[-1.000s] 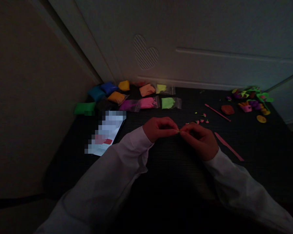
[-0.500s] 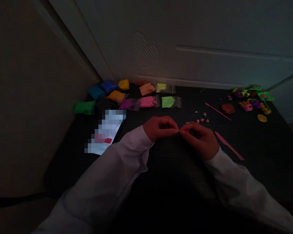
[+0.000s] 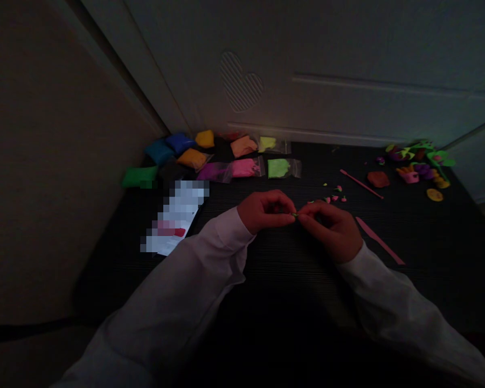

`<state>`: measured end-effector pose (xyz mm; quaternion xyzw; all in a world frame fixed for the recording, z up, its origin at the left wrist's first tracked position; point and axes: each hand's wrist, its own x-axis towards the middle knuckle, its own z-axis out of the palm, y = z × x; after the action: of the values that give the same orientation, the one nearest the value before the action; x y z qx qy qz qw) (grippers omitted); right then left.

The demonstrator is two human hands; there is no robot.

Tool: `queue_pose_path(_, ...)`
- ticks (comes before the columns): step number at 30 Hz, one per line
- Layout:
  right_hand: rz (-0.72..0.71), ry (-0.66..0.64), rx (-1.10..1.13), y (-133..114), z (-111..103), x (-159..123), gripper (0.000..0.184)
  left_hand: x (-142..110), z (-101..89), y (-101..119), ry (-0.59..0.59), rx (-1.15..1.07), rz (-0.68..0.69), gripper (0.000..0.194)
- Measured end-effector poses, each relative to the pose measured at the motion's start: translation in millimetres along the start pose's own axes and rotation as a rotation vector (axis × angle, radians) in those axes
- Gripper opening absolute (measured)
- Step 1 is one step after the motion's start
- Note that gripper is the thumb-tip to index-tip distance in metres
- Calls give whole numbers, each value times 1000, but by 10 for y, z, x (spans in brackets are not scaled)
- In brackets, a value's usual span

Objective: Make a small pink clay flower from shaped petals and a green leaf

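Observation:
Over the middle of the dark table, my left hand [image 3: 267, 211] and my right hand [image 3: 331, 229] meet fingertip to fingertip. Between them is a tiny piece of green modelling clay [image 3: 295, 215], pinched by the thumb and forefinger of each hand; its exact shape is too small to make out. Just beyond my right hand lie several small pink-and-green clay pieces [image 3: 334, 199] and a yellow-green bit [image 3: 325, 184]. A pink clay knife [image 3: 380, 240] rests to the right of my right hand. Farther back is a thin pink modelling tool [image 3: 361, 184].
Bags of coloured clay, among them a light green bag [image 3: 278, 168] and a pink one [image 3: 246, 167], line the back left. A lit phone [image 3: 178, 221] lies left. A reddish-brown clay lump [image 3: 378, 179], finished clay figures [image 3: 422, 164] and a yellow disc [image 3: 435, 195] sit at right.
The green clay between my fingertips shows a little more and looks thicker than before. Both hands stay in nearly the same place, still pinching.

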<state>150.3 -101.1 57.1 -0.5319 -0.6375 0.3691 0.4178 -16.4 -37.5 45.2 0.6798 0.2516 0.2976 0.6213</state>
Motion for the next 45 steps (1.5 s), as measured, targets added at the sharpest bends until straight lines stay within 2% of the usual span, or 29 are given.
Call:
queue_pose_path(12,-14,2,-114,-12,2,-9,13,7,2,8,41,146,22,16)
queue_pose_path(20,9,24,-86,-33,-13,-13,15,0,0,16,20,26,18,14)
queue_pose_path(45,-9,-11,-68,-18,-26,-36,15,7,-16,38,18,50,8,12)
